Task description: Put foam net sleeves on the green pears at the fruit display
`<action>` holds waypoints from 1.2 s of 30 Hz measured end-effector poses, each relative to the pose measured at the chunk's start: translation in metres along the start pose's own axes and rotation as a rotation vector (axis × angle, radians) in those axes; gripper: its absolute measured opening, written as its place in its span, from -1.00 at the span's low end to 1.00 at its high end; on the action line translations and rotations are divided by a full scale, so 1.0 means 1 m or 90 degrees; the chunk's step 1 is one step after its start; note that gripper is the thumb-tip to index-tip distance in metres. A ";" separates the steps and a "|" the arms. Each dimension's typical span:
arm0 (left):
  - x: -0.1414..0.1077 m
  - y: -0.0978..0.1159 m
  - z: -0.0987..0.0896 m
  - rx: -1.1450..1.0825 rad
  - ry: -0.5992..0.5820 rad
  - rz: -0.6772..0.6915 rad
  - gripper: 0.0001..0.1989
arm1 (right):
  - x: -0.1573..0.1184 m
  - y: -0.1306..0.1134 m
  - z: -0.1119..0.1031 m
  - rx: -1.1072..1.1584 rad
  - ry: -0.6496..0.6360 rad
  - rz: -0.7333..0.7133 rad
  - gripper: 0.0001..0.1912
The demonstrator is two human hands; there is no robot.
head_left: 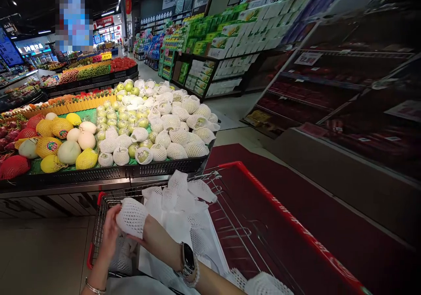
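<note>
Between my two hands is a round piece of fruit in a white foam net (132, 217), held over the shopping cart. My left hand (112, 224) is wrapped round its left side. From the right and below, my right hand (148, 231) grips it, its fingers partly hidden by the net. Just beyond lie loose white foam nets (177, 194), heaped on a white box (210, 229) in the wire shopping cart (237, 238). More netted pieces sit low in the cart, left of the box and at the bottom right.
Ahead stands a black-edged produce display (167, 167) with netted fruit (179, 137), green fruit (123, 119) and melons (69, 152). The cart's red rail (283, 216) runs along the right. Refrigerated shelves (329, 84) stand beyond it, with stacked tissue packs (237, 31) further back.
</note>
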State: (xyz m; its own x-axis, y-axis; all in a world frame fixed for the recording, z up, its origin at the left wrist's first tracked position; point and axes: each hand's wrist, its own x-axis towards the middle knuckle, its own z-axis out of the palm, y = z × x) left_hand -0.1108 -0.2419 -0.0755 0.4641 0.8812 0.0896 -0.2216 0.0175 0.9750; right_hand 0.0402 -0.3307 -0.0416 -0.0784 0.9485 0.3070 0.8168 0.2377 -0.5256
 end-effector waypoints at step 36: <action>0.016 0.014 -0.025 0.026 -0.076 -0.197 -0.54 | -0.023 0.014 -0.021 0.372 -0.027 -0.011 -0.41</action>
State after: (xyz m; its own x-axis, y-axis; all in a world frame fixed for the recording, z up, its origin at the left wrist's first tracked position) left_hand -0.1276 -0.2162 -0.0653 0.6018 0.7754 -0.1912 -0.0204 0.2543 0.9669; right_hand 0.0653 -0.3532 -0.0394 -0.1211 0.9482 0.2937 0.3655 0.3177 -0.8749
